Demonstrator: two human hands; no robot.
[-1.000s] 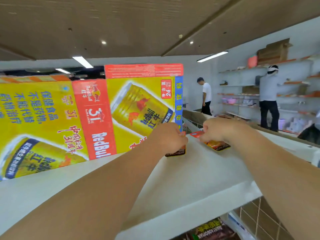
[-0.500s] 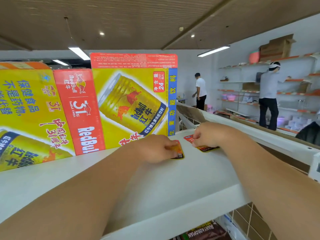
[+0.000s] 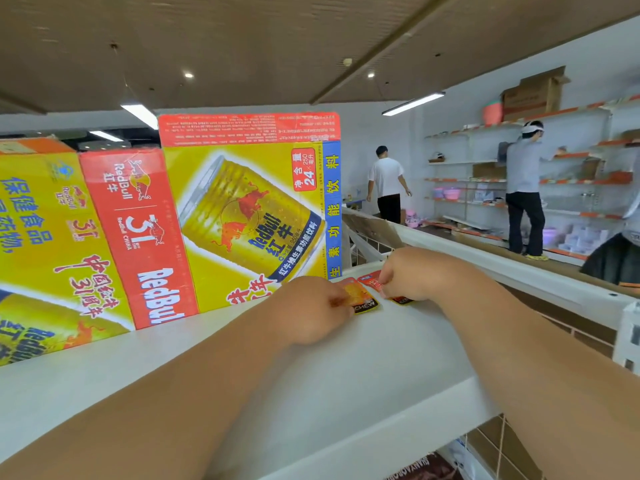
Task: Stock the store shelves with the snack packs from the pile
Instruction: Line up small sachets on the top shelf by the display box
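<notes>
Two small flat snack packs lie on the white top shelf point(image 3: 214, 382). The left snack pack point(image 3: 362, 297) is orange with a black strip, and my left hand point(image 3: 311, 310) pinches its near edge. The right snack pack point(image 3: 372, 283) is red and orange; my right hand point(image 3: 412, 275) holds it and covers most of it. Both hands sit close together at the far end of the shelf, just in front of the yellow Red Bull carton point(image 3: 249, 209).
A row of yellow and red Red Bull cartons point(image 3: 69, 244) lines the shelf's back left. Two people point(image 3: 388, 185) point(image 3: 524, 188) stand at wall shelves point(image 3: 485, 181) far right. More packs point(image 3: 426, 471) show on the level below.
Both hands have drawn slightly nearer along the shelf with the packs; the left pack now lies flat with more of it showing. The view has tilted down and left.
</notes>
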